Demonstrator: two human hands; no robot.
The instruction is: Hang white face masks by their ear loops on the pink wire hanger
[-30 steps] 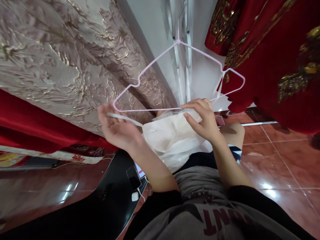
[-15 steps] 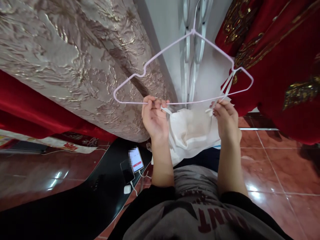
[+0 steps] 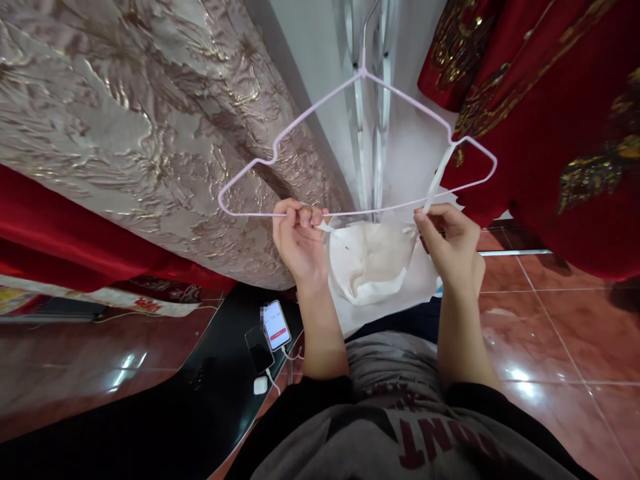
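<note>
A pale pink hanger (image 3: 320,115) hangs upright in front of me. My left hand (image 3: 303,243) is closed round the left part of its bottom bar, with a white strap end by the fingertips. The fingers of my right hand (image 3: 450,240) pinch a white strap (image 3: 439,175), which runs up to the notch on the hanger's right shoulder. Below the bar, between my hands, hangs a white garment (image 3: 373,260). Its lower part lies near my lap.
A textured pinkish-beige fabric (image 3: 165,127) hangs at the left, red fabric with gold decoration (image 3: 540,153) at the right. Two phones (image 3: 276,325) with cables and a small white case (image 3: 260,385) lie on a black surface (image 3: 150,407) at lower left.
The hanger appears slightly further left and lower. The strap at the right now looks like one straight band instead of two spread strands, and the garment's top edge between my hands is more spread.
</note>
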